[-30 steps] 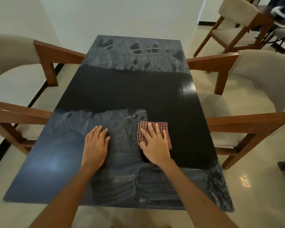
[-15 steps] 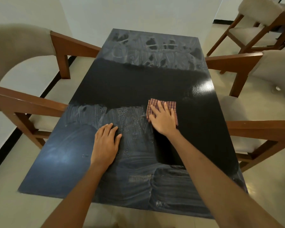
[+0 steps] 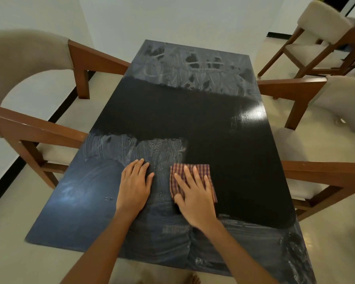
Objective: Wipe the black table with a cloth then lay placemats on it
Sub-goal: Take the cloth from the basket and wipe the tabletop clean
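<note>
Your left hand (image 3: 134, 186) lies flat on the black table (image 3: 193, 111), fingers straight & close together, holding nothing, near-centre of the top; just right of it, w/ a narrow strip of smeared surface between, sits the checked cloth (image 3: 201, 171), folded; your right hand (image 3: 195, 193) presses down on it w/ fingers spread, palm covering its near part, far edge & right edge of cloth showing past the fingertips; tabletop right of the cloth is dark & clean, near & far ends streaky; wooden chairs (image 3: 316, 171) flank both sides.
</note>
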A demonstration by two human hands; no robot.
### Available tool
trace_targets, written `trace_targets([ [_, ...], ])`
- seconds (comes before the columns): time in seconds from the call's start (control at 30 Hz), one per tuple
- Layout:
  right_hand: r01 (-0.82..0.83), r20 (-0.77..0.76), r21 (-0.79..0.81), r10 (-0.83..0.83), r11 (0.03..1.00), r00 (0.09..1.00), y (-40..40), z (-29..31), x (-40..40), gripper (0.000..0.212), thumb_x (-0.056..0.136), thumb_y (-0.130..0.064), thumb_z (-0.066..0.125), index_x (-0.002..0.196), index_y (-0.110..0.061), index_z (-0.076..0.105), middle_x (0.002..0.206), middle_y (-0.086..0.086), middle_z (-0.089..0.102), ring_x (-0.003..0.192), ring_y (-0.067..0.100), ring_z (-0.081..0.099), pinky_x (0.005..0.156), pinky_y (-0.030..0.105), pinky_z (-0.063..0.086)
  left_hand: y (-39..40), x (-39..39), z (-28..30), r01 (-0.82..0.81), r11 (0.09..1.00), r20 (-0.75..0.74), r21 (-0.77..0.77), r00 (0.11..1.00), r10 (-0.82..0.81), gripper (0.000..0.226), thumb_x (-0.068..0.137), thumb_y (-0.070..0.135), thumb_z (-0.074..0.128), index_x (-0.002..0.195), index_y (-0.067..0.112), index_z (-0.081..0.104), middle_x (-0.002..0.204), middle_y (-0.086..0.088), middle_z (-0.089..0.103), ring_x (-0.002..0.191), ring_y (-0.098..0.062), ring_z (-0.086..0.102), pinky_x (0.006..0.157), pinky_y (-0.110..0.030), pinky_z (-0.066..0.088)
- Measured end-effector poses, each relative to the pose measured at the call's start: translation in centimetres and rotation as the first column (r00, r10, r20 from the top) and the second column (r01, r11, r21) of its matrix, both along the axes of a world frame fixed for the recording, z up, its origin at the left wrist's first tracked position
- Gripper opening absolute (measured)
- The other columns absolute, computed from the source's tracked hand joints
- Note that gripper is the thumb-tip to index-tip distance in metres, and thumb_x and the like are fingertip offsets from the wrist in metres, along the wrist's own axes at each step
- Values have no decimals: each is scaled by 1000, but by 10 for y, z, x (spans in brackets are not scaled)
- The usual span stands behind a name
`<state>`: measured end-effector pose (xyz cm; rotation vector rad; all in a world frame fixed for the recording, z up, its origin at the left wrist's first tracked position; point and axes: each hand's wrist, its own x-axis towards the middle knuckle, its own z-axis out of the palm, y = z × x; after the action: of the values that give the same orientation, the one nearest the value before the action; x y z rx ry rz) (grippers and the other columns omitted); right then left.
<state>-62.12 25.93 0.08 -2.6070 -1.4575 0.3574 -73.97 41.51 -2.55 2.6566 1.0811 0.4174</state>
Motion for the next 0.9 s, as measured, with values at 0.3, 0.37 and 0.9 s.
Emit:
trace_targets([
  [0.3, 83, -30, -7, -83, 997, 996, 134, -2, 86, 57, 100, -48, 25, 154, -31, 17, 164, 1, 2, 150, 24, -5, 118, 50, -3, 1, -1, -1, 7, 1000, 15, 11, 1000, -7, 47, 98, 39, 41, 133, 11, 52, 136, -6, 53, 131, -23, 41, 109, -39, 34],
  [0.37, 97, -40, -26, -98, 995, 994, 147, -2, 90, 58, 100, -48, 24, 154, -31, 15, 164, 1, 0, 150, 24, -6, 118, 50, -4, 1, -1, -1, 4, 1000, 13, 15, 1000, -4, 44, 97, 35, 47, 133, 11, 52, 137, -5, 52, 131, -22, 41, 109, -38, 34],
  [0.9, -27, 72, 58, 23, 998, 997, 27, -11, -68, 58, 86, -45, 37, 140, -28, 49, 149, 5, 44, 141, 28, 35, 112, 50, 17, 16, -28, 7, 3, 998, 23, -59, 1000, -2, 56, 97, 33, 16, 137, 10, 47, 145, -8, 45, 138, -25, 35, 113, -39, 27],
])
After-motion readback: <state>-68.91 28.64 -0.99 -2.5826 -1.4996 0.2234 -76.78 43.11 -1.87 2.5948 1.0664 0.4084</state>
